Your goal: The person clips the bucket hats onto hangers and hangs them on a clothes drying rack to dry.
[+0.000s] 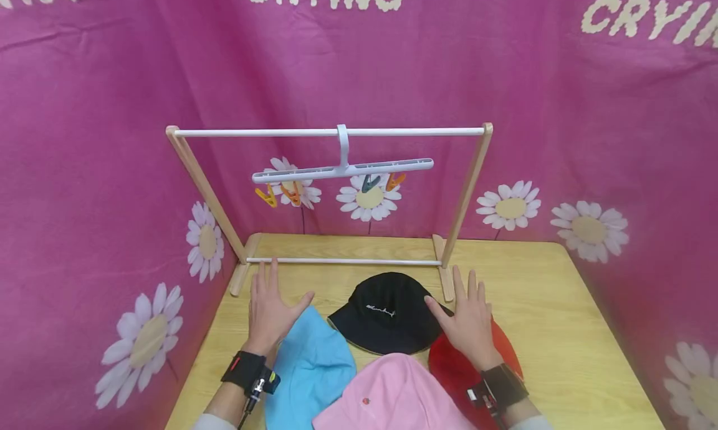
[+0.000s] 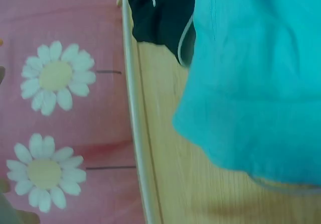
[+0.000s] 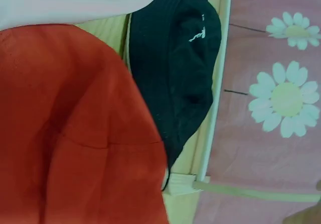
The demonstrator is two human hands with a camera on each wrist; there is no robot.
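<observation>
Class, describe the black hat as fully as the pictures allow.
The black hat looks like soft cloth: rounded crown, sloping pale-edged brim, small white script. It sits crown up on the wooden table, between the rack's lower white bar and the pink hat. In the head view the right hand overlaps its edge; whether they touch is unclear.

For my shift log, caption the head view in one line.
Two open hands near four bucket hats on a wood-grain table, before a rack with a white clip hanger.
</observation>
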